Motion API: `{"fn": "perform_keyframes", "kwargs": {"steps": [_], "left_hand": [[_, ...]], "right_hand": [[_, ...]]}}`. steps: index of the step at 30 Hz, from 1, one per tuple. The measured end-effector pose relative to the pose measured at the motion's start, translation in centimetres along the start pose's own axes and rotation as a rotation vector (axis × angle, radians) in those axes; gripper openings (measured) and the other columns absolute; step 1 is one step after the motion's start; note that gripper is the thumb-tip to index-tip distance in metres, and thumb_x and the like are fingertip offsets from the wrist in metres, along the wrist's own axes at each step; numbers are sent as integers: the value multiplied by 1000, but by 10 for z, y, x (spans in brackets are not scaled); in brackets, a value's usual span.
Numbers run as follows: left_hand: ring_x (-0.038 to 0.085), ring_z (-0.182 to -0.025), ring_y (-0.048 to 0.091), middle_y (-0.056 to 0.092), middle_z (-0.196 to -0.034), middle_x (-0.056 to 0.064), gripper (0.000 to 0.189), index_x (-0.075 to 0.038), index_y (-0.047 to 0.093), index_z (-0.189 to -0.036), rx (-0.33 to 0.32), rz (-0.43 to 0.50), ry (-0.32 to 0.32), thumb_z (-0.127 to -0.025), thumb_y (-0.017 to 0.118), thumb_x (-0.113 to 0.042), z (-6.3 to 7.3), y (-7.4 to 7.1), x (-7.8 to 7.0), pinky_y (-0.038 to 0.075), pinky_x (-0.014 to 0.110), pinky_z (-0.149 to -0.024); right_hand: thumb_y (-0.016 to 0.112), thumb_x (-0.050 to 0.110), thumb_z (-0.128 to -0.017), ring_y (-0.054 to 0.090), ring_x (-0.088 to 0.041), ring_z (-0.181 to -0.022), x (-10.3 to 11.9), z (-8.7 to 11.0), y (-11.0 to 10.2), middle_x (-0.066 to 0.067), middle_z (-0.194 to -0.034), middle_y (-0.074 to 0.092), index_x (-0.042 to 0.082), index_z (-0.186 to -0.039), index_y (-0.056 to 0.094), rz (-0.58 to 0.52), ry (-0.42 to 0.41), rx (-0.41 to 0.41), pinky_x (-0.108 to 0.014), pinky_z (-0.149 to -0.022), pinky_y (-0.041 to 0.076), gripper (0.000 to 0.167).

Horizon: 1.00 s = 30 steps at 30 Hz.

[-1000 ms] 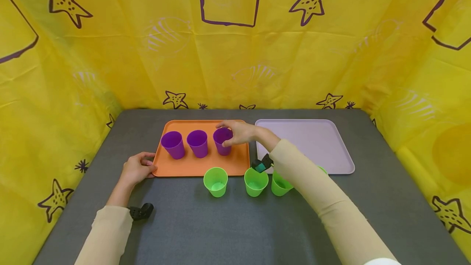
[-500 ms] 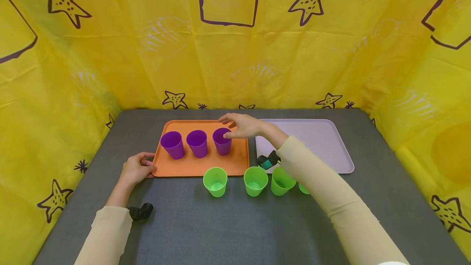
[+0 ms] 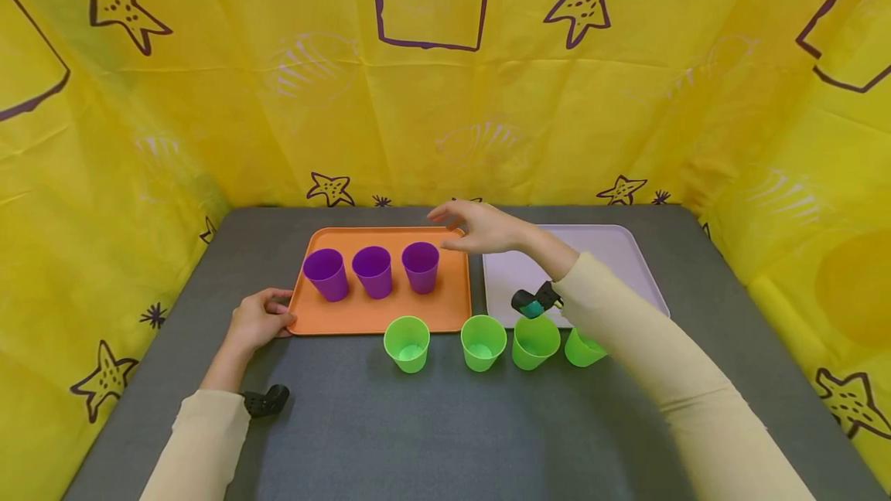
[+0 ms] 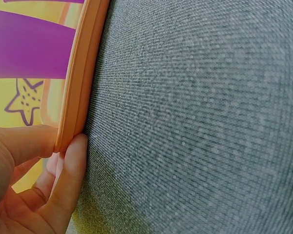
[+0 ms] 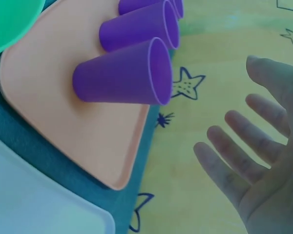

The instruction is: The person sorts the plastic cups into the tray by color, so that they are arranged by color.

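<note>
Three purple cups stand upright in a row on the orange tray (image 3: 341, 323): a left cup (image 3: 330, 281), a middle cup (image 3: 376, 278) and a right cup (image 3: 421, 273). My left hand (image 3: 257, 319) pinches the tray's left front corner; in the left wrist view, thumb and fingers meet on the tray's rim (image 4: 78, 87). Above the tray's right side, my right hand (image 3: 483, 228) hovers with spread fingers and holds nothing. The right wrist view shows it apart from the nearest purple cup (image 5: 119, 73).
In front of the trays stand several green cups, among them a leftmost cup (image 3: 407, 346), another cup (image 3: 483, 345) and a rightmost cup (image 3: 582, 348) partly behind the right sleeve. A lilac tray (image 3: 599, 253) lies right of the orange one. Yellow patterned cloth (image 3: 445, 99) encloses the dark table (image 3: 390, 439).
My right hand has let go of the right purple cup and moved up and to the right. The cup stays on the orange tray. The left hand has not moved.
</note>
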<state>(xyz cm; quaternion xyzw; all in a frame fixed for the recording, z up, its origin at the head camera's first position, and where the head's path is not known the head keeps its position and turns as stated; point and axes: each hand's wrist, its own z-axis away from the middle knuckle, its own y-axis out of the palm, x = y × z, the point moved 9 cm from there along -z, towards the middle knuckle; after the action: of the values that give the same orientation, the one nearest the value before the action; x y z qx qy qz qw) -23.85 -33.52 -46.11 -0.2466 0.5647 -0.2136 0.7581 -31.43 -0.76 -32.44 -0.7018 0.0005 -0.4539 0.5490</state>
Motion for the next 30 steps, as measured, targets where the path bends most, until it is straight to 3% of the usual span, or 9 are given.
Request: {"fn": "perform_keyframes", "kwargs": {"steps": [5,13,21,30], "left_hand": [[13,-61,63,62,-88,15,49,5,48,-125,1,1,-1,-80,66,-4,0,0,-1,56,29,-56],[13,-61,63,62,-87,15,48,5,49,-124,-10,7,9,-80,66,-3,0,0,-2,56,29,-56],[14,-61,63,62,-86,14,47,6,49,-124,-12,5,11,-80,65,-2,1,0,-2,56,29,-56],[15,-61,63,61,-85,14,48,6,49,-124,-11,2,16,-80,65,-2,3,0,-4,56,29,-56]], "right_hand": [[60,22,-89,54,-21,-112,2,14,-13,-5,-128,52,10,-128,48,7,-21,-32,-29,-90,49,43],[62,16,-87,55,-22,-110,-5,46,-40,-7,-128,52,8,-128,48,-48,-10,-129,-33,-88,51,44],[63,16,-87,57,-27,-110,-37,88,-67,-8,-125,54,10,-127,48,-45,79,-255,-41,-88,50,43],[60,17,-89,56,-26,-108,-73,134,-75,-9,-125,55,9,-128,50,-81,180,-384,-44,-89,47,40]]}}
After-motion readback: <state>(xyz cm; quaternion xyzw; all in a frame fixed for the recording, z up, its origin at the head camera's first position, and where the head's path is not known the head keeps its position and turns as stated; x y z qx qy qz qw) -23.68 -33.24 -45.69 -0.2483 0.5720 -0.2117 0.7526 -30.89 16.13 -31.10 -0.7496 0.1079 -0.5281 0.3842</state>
